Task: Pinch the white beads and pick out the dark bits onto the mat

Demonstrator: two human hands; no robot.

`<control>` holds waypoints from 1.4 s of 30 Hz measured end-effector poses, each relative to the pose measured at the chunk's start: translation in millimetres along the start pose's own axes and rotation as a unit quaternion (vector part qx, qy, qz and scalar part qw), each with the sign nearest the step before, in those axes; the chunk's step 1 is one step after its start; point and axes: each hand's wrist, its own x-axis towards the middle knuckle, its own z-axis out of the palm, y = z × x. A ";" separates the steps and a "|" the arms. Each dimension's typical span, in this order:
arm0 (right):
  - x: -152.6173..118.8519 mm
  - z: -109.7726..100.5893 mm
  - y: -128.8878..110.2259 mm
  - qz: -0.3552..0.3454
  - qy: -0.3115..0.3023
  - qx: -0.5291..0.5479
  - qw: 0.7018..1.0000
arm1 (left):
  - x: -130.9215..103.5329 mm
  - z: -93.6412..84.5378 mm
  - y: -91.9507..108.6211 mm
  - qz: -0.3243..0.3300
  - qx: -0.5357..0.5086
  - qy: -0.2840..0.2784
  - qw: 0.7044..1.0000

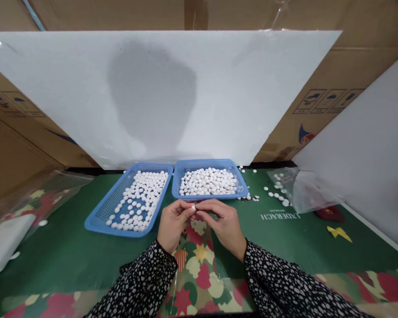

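Note:
Between the fingertips of both hands is a small round white piece [193, 207], partly covered by the fingers. My left hand [173, 223] pinches it from the left, and my right hand [223, 221] meets it from the right. The hands are close together, just in front of two blue baskets. The right blue basket [210, 198] holds a heap of the same white pieces [208, 181]. In the left blue basket [99, 221], set at an angle, white pieces are spread more thinly, with the mesh bottom showing between them.
Loose white pieces [278, 196] lie on the green table covering [272, 243], some near a clear plastic bag [313, 190]. A yellow scrap [339, 233] sits at right. At left are a white object [8, 243] and plastic film [53, 190]. A white board [219, 88] stands behind.

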 end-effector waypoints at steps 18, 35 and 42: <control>-0.1 1.1 0.9 0.007 0.003 -0.002 1.000 | -3.4 -0.6 2.9 0.008 0.058 0.007 0.998; 32.0 -15.8 -4.2 -0.029 -0.019 -0.079 0.996 | 0.6 -28.6 66.3 0.001 0.240 -0.079 0.967; 90.3 -74.7 40.1 -0.068 0.025 -0.275 0.959 | 70.8 -120.8 85.8 0.016 0.687 -0.075 0.722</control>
